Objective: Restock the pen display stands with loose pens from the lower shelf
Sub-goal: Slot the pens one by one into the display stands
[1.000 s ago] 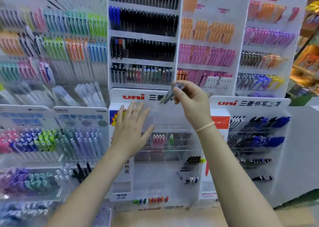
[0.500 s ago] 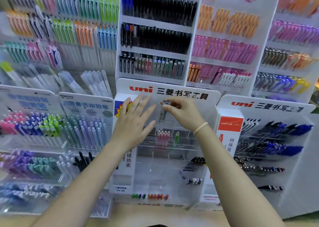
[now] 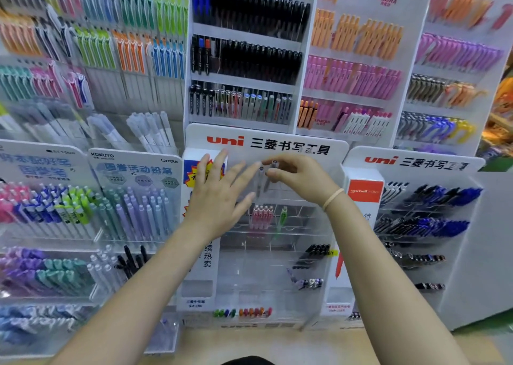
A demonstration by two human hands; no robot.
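Right hand [image 3: 298, 174] pinches a clear grey-capped pen [image 3: 273, 170] upright at its fingertips; left hand [image 3: 222, 195], fingers spread, rests beside it — the clear acrylic display stand [image 3: 277, 253] below remains largely unfilled.

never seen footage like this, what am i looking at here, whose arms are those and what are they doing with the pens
The picture comes from a camera worn on a person's head, looking forward and down, so the two bare arms are that person's own. They stand before shop racks full of pens. In the middle is a clear uni display stand with mostly bare tiers; a few pink pens and one green pen stand in it. The right hand, with a band at the wrist, pinches the tops of clear pens that point down into the stand's top tier. The left hand is open with spread fingers beside them, holding nothing.
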